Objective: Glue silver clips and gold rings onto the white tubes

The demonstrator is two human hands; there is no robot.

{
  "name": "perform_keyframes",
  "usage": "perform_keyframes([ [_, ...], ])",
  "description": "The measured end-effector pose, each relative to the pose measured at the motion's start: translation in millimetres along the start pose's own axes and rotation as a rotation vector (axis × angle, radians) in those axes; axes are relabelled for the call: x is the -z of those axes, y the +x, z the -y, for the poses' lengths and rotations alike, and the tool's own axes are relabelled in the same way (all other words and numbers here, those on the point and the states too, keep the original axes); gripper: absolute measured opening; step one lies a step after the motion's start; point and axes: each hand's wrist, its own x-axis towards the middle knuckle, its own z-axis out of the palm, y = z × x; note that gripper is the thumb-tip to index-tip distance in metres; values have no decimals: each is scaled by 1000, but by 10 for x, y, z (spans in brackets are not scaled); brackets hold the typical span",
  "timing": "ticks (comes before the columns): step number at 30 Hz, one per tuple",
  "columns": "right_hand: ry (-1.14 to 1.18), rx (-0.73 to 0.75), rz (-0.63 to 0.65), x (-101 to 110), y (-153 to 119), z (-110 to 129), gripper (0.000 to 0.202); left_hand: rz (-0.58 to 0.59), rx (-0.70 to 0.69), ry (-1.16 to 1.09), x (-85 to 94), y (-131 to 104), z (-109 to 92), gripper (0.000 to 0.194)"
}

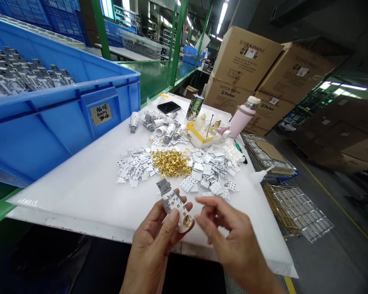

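Observation:
My left hand holds a white and grey moulded plastic part, thumb on top and fingers beneath. A gold ring sits at the near, rounded end of this part. Just to its right is my right hand, index finger stretched out and thumb apart from it, with nothing visible between them. Beyond both hands lies a heap of gold rings. Flat white pieces with small squares spread on the left and right of that heap.
Similar plastic parts lie further back beside a phone. A drink carton, a yellow-edged tray with bottles and a pink flask stand at the back right. A blue crate borders the table's left; cartons are stacked behind.

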Motion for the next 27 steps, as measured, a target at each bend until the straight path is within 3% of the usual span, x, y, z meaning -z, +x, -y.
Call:
perform_keyframes([
  [3, -111, 29, -142, 299, 512, -69, 25, 21, 49, 61, 27, 24, -75, 36],
  [6, -169, 47, -293, 527, 1237, -286, 27, 18, 56, 101, 43, 12, -161, 39],
  [10, -268, -7, -386, 573, 2079, -621, 20, 26, 32, 108, 80, -12, -244, 43],
  [13, -315, -19, -409, 508, 2379, -750, 21, 71, 50, 127, 137, 2, -274, 40],
  [16, -312, 35, -425, 503, 2428, -734, 22, 136, 95, 145, 198, 27, -290, 41],
  [20, -226, 193, -525, 616, 2228, -485, 16, 204, 53, 195, 241, 54, -285, 51],
  [24, -60, 345, -595, 609, 1653, -49, 17, 235, -3, 271, 240, 93, -225, 56],
  [27, 199, 358, -372, 436, 1053, 229, 15, 216, -56, 293, 226, 127, -160, 53],
])
